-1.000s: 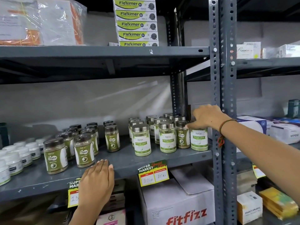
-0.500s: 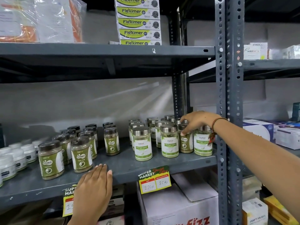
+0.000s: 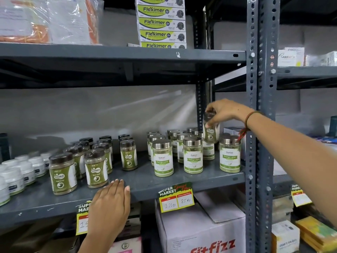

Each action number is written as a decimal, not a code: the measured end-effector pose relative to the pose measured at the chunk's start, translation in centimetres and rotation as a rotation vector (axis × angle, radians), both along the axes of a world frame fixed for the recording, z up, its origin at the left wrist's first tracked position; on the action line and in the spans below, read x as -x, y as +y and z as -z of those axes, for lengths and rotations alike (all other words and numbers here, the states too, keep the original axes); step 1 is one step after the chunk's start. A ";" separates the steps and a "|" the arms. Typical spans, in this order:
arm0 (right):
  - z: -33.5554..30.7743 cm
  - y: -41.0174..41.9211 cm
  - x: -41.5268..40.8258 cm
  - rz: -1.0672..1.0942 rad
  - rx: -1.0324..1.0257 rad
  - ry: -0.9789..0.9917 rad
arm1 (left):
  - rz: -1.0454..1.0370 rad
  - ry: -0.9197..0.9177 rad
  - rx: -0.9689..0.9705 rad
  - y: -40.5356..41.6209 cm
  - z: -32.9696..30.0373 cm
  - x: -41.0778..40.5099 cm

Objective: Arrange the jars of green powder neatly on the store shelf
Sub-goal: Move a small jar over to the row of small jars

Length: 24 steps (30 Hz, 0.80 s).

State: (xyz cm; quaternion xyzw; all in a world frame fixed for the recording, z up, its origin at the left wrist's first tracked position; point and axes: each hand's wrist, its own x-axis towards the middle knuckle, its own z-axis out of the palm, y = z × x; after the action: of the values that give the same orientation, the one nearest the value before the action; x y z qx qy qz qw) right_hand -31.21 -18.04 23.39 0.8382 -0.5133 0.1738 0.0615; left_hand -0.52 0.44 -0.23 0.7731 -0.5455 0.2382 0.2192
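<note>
On the grey middle shelf (image 3: 182, 181) stand two groups of green powder jars. Several brown-lidded Gaska jars (image 3: 63, 175) sit at the left. Several silver-lidded Moringa jars (image 3: 193, 156) sit at the right. My right hand (image 3: 226, 111) grips a brown-lidded Gaska jar (image 3: 211, 132) by its top and holds it in the air above the Moringa group. One Moringa jar (image 3: 230, 154) stands apart near the shelf post. My left hand (image 3: 111, 201) rests flat on the shelf's front edge, holding nothing.
White tubs (image 3: 20, 172) crowd the shelf's far left. A perforated steel post (image 3: 260, 125) stands just right of my raised hand. Fleximer boxes (image 3: 161, 22) stack on the upper shelf. A Fitfizz carton (image 3: 200, 232) and price tags (image 3: 176, 197) sit below.
My right hand has closed on a brown-lidded jar among the Moringa jars and lifted it clear of the shelf. My left hand has stayed on the shelf edge.
</note>
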 end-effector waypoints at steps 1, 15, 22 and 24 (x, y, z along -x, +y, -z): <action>-0.9 0.6 -0.2 -0.014 0.029 -0.015 | 0.000 0.001 0.000 0.0 0.0 0.0; -1.5 7.8 -12.1 -0.543 0.045 -0.167 | 0.006 -0.003 0.025 0.0 -0.1 0.1; 2.6 6.9 -19.0 -0.613 -0.129 0.064 | 0.019 -0.006 0.050 -0.3 0.2 -0.3; 3.7 6.2 -20.4 -0.620 -0.179 0.101 | 0.024 -0.007 0.050 -0.4 0.3 -0.5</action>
State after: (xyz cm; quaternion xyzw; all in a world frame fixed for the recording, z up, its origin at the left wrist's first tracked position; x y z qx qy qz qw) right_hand -10.77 -11.80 19.71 0.9642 -0.2433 0.0964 -0.0428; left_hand 0.00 0.00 -0.56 0.7600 -0.5493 0.2517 0.2394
